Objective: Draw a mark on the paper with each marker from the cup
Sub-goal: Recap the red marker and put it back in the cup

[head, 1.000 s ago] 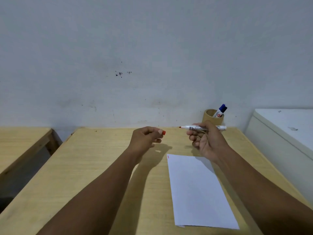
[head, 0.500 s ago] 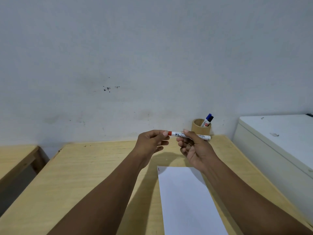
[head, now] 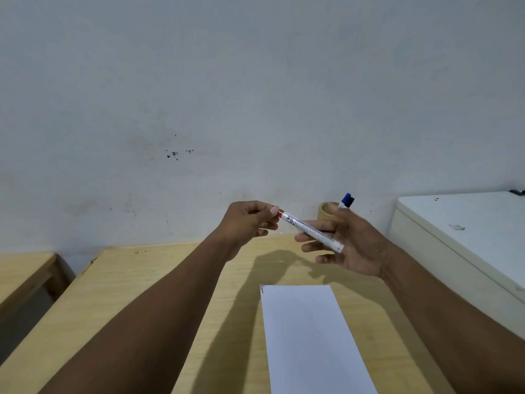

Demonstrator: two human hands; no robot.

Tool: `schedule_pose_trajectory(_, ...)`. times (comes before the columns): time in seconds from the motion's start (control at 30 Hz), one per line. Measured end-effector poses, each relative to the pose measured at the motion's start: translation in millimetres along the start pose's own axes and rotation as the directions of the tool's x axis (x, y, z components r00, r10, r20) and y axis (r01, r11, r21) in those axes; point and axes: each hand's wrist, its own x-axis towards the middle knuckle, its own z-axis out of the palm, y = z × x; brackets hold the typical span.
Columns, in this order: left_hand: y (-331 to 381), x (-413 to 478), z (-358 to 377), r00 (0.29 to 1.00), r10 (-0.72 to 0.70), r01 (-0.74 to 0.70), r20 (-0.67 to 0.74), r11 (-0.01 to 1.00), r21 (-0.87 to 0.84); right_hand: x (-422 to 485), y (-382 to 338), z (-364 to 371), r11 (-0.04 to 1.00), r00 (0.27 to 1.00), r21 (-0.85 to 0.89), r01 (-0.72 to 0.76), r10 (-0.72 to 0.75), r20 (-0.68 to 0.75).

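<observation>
A white-barrelled red marker [head: 311, 232] is held above the table between both hands, slanting down to the right. My left hand [head: 250, 220] pinches its red cap end. My right hand [head: 349, 243] has loosely spread fingers around the barrel's other end. Behind my right hand, by the wall, stands a tan cup [head: 326, 213] with a blue-capped marker [head: 346, 201] sticking out. A white sheet of paper [head: 309, 336] lies on the wooden table [head: 142, 294] below my hands, with a short red mark [head: 262, 290] at its far left corner.
A white cabinet [head: 460, 231] stands close against the table's right side. A second wooden table [head: 22, 268] sits to the left across a gap. The grey wall runs right behind the table.
The red cap in my left hand has gone onto the marker's tip. The marker has tilted from level to slanting, and my right fingers have loosened. The view has tipped upward.
</observation>
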Motion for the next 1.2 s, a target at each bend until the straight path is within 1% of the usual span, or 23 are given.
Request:
schedule_pose_trajectory(0.03,4.4,3.5,2.9,1.0,0.017,-0.017,0.009,0.999,0.049,2.4,-4.1,-2.5,0.987,1.0,-0.159,0.007,-0.009,-0.013)
schedule_pose_trajectory(0.07,8.9,7.1,7.1,0.999,0.036,-0.038,0.022,0.994,0.106,6.9,-8.1,-4.3,0.939,0.999,-0.342,0.018,-0.033,-0.039)
schedule_pose_trajectory(0.1,13.4,10.7,12.5,0.998,0.054,-0.06,0.039,0.985,0.16,11.0,-12.6,-3.9,0.859,0.995,-0.511,0.024,-0.069,-0.068)
schedule_pose_trajectory(0.13,17.8,14.5,18.8,0.996,0.073,-0.082,0.054,0.976,0.202,15.7,-17.3,-3.8,0.769,0.989,-0.639,0.025,-0.11,-0.094)
schedule_pose_trajectory(0.17,22.4,18.4,25.4,0.994,0.092,-0.103,0.059,0.968,0.23,20.7,-22.3,-4.9,0.688,0.981,-0.726,0.028,-0.159,-0.113)
schedule_pose_trajectory(0.23,31.5,27.4,37.4,0.99,0.135,-0.141,0.04,0.958,0.25,30.5,-32.6,-9.9,0.553,0.944,-0.832,0.035,-0.291,-0.153)
schedule_pose_trajectory(0.3,38.6,38.4,45.2,0.985,0.173,-0.167,0.0,0.955,0.246,38.4,-41.9,-18.8,0.477,0.859,-0.877,0.048,-0.468,-0.208)
schedule_pose_trajectory(0.33,40.7,44.2,47.3,0.982,0.186,-0.176,-0.017,0.953,0.247,42.9,-44.7,-25.2,0.473,0.808,-0.88,0.049,-0.537,-0.244)
schedule_pose_trajectory(0.4,40.3,56.6,48.7,0.98,0.198,-0.183,-0.036,0.949,0.256,53.7,-47.2,-40.4,0.493,0.716,-0.869,0.044,-0.622,-0.317)
schedule_pose_trajectory(0.47,34.6,67.7,48.6,0.98,0.192,-0.173,-0.043,0.947,0.272,64.7,-45.8,-53.5,0.502,0.653,-0.865,-0.007,-0.653,-0.384)
schedule_pose_trajectory(0.5,30.4,72.5,48.7,0.982,0.182,-0.162,-0.046,0.946,0.28,69.9,-43.8,-59.5,0.512,0.636,-0.858,-0.042,-0.649,-0.418)
schedule_pose_trajectory(0.57,20.4,80.7,49.4,0.986,0.157,-0.135,-0.049,0.943,0.304,78.6,-38.9,-67.7,0.538,0.638,-0.836,-0.107,-0.608,-0.473)
schedule_pose_trajectory(0.63,10.2,86.5,52.2,0.99,0.135,-0.113,-0.042,0.934,0.34,86.9,-31.5,-73.2,0.54,0.665,-0.826,-0.164,-0.557,-0.497)
schedule_pose_trajectory(0.73,-3.9,94.7,59.2,0.993,0.114,-0.096,-0.024,0.919,0.382,94.7,-22.1,-76.2,0.477,0.697,-0.85,-0.223,-0.531,-0.481)
schedule_pose_trajectory(0.8,-9.8,99.9,65.7,0.993,0.115,-0.1,-0.014,0.91,0.403,94.4,-20.3,-78.2,0.48,0.7,-0.857,-0.185,-0.548,-0.458)
schedule_pose_trajectory(0.83,-11.6,102.6,69.7,0.993,0.121,-0.106,-0.011,0.902,0.418,91.9,-20.9,-80.2,0.508,0.693,-0.849,-0.145,-0.56,-0.454)
schedule_pose_trajectory(0.9,-12.3,108.0,80.8,0.988,0.156,-0.137,-0.003,0.877,0.46,84.4,-23.6,-88.4,0.589,0.655,-0.807,-0.039,-0.595,-0.466)
schedule_pose_trajectory(0.97,-10.1,112.6,95.6,0.973,0.229,-0.202,0.013,0.826,0.527,74.1,-26.7,-100.5,0.641,0.607,-0.768,0.02,-0.618,-0.5)
schedule_pose_trajectory(1.0,-8.6,115.2,104.2,0.963,0.268,-0.237,0.028,0.794,0.56,69.4,-26.6,-108.1,0.659,0.59,-0.752,0.018,-0.614,-0.524)
schedule_pose_trajectory(1.07,-5.2,119.6,121.5,0.943,0.32,-0.301,0.089,0.712,0.634,62.4,-21.9,-123.9,0.707,0.583,-0.707,-0.006,-0.572,-0.577)
schedule_pose_trajectory(1.1,-3.5,121.6,130.3,0.932,0.336,-0.335,0.139,0.645,0.687,60.2,-18.4,-131.0,0.726,0.59,-0.687,-0.021,-0.546,-0.596)
schedule_pose_trajectory(1.2,-3.3,130.9,152.1,0.883,0.355,-0.436,0.307,0.379,0.816,58.3,-7.6,-144.4,0.784,0.631,-0.62,-0.029,-0.467,-0.62)
